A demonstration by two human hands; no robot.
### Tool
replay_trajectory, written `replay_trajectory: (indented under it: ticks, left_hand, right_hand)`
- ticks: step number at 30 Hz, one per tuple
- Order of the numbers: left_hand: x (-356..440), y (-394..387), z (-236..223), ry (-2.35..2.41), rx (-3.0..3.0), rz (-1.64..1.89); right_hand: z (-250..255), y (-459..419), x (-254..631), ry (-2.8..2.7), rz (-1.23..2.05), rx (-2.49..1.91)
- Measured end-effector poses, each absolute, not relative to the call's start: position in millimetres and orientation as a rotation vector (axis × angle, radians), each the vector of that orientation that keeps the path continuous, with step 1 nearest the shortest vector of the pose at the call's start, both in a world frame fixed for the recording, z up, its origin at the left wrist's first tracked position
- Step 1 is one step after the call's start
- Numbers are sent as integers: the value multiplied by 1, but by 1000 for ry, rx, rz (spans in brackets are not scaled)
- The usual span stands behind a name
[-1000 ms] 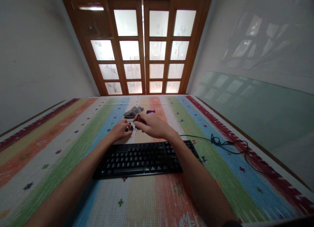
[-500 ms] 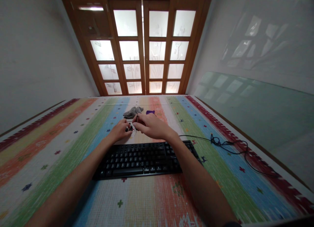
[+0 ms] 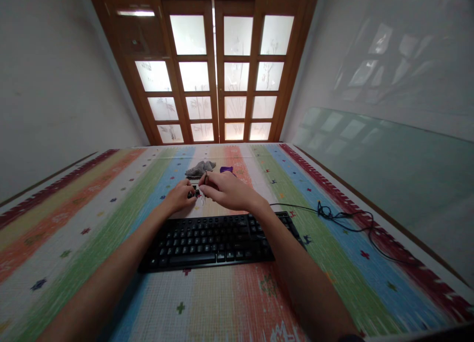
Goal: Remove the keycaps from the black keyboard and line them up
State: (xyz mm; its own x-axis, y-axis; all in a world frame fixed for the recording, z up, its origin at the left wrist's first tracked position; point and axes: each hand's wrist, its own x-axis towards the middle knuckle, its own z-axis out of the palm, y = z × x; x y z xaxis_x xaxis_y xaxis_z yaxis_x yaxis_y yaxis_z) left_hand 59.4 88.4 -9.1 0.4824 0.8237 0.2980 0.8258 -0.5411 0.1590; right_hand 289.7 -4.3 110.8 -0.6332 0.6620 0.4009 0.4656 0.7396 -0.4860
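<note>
Black small pieces [image 3: 197,189]: between the two hands, about 11 o'clock from the keyboard's middle; too small to identify.
Right hand [image 3: 231,190]: narrow pinch, thumb and forefinger on a thin wire tool [image 3: 203,199]; its pale ends point down, toward 6 o'clock.
Left hand [image 3: 178,198]: fingers curled in close, at 8 to 9 o'clock of the black small pieces; a firm hold or a light touch, cannot tell.
Tool handling: best gripped high and lightly, ends in sight, both sides lined up evenly before any pull; a crooked pull could bend the thin wire or flick a piece away.
Steadying: left fingertips do well low and still against the pieces, just clear of the wire ends.
Grey cloth [image 3: 201,169]: crumpled, 12 to 1 o'clock from the pieces, just beyond the fingers.
Purple item [image 3: 226,170]: 2 o'clock from the pieces, past the right hand; kind unclear.
Keyboard [image 3: 207,243]: lies flat nearer the body, 5 o'clock from the pieces, right forearm crossing over it.
Black cable [image 3: 326,212]: tangled, 2 to 3 o'clock from the keyboard.
Striped tablecloth [image 3: 218,297]: under everything.
Wooden door [image 3: 218,58]: 12 o'clock, far side.
</note>
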Motion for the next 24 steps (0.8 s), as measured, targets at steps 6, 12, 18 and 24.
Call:
replay_trajectory:
  ticks: [6,12,18,24]
  left_hand:
    - [57,88,-6,-1491,-2700,-460]
    - [54,89,0,-1503,-2706,-485]
    - [52,102,14,-1596,-2702,-461]
    - [58,122,19,-1567,-2778,-325]
  right_hand:
    - [112,-6,290,-2374,453,-860]
    - [113,-6,291,-2372,466,-878]
    - [114,-7,291,-2367,488,-882]
    - [114,-8,291,-2376,468,-906]
